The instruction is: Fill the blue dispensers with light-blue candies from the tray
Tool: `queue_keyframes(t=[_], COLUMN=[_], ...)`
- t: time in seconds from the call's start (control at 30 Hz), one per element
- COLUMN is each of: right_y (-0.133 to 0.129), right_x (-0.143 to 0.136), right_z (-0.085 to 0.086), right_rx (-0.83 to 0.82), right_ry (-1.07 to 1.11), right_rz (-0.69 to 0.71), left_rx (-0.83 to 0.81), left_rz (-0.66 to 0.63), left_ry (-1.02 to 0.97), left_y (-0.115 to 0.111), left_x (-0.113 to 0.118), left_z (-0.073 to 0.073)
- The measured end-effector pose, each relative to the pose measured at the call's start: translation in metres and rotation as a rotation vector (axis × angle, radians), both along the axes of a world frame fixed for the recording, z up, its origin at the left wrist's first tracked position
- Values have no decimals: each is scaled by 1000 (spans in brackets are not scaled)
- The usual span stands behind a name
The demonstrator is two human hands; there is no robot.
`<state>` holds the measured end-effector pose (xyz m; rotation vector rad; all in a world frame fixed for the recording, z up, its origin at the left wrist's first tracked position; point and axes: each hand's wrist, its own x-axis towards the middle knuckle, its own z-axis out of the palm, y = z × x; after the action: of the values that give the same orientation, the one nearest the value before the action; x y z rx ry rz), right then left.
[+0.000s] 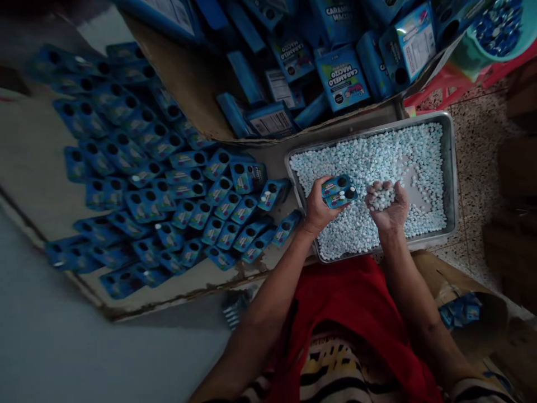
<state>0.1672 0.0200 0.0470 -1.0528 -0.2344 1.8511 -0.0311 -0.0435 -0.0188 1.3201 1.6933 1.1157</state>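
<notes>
My left hand [319, 206] is closed around two small blue boxes [339, 191] held side by side, with dark round holes on top and a few white candies lying on them. To their right my right hand [388, 207] is palm up, its fingers curled around a heap of small white candies [382, 198]. Both hands are over the left and middle parts of a metal tray [451, 179] that holds a wide layer of white and pale blue candies [352, 151]. Bare metal shows through near the tray's right side.
Many upright blue boxes [146, 204] crowd the table [25, 184] at left. A cardboard box [176, 84] of larger blue packs stands beyond. A green tub [467, 53] sits at the upper right, and an open carton [444, 274] at the lower right.
</notes>
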Motion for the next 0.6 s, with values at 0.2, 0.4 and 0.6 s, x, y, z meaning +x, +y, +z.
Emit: queue_keyframes(t=[0.2,0.4,0.6], right_y=[6,9,25], right_x=[-32,-68,-62], right_z=[38,41,14], right_rx=[314,374,-61], right_ry=[-170,-413,-227], right_rz=[26,-74,-88], left_rx=[-34,-131,-201], left_rz=[-80,-215,-382], left_ry=[142,326,239], left_y=[7,11,3], left_x=[7,3,-7], left_z=[34,74,71])
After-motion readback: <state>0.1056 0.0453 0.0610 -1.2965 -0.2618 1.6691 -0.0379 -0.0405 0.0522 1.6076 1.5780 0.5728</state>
